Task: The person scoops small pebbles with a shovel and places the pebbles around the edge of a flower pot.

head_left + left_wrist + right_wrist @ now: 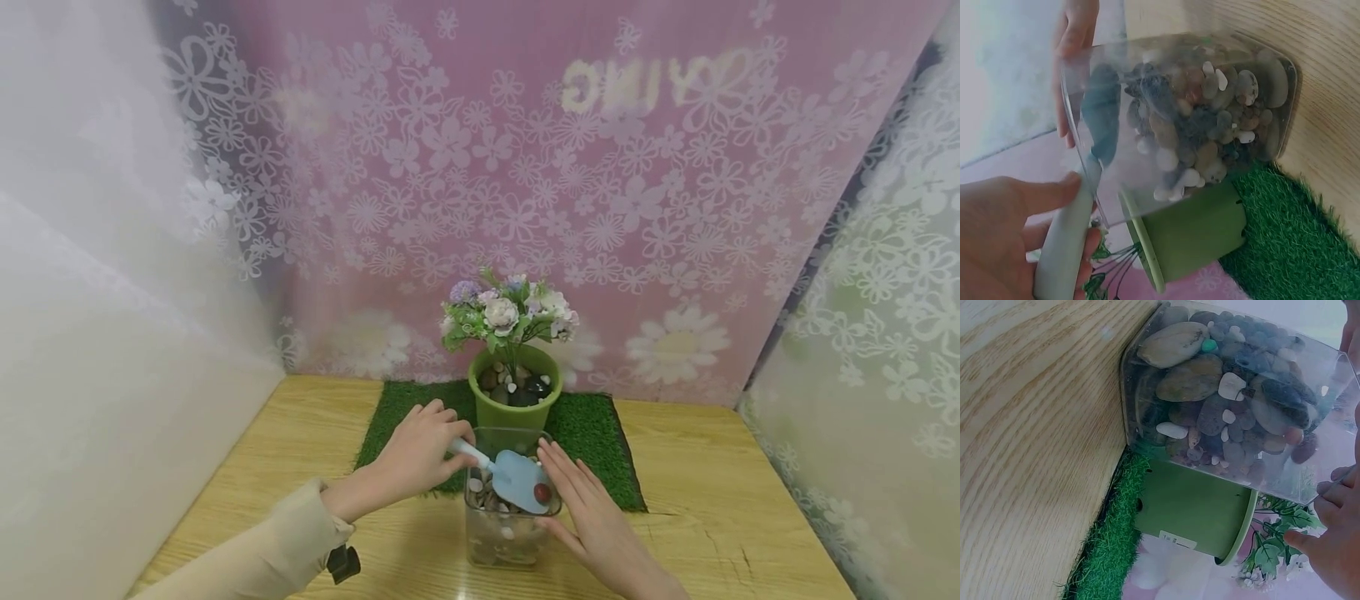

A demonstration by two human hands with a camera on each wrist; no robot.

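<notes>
My left hand (420,450) grips the pale handle (1063,250) of a light blue toy shovel (513,479). The shovel's blade lies tilted inside the mouth of a clear plastic container (501,542), with a dark red stone (542,493) on it. Mixed pebbles (1191,125) fill the lower part of the container, seen through its wall in both wrist views. My right hand (596,521) rests against the container's right side, its fingers stretched along the rim and the thumb toward the near corner.
Just behind the container, a green pot (510,414) with artificial flowers (502,315) and stones stands on a green grass mat (592,442). The wooden table (697,517) is bounded by a pink floral curtain (525,192) behind and pale sheets at both sides.
</notes>
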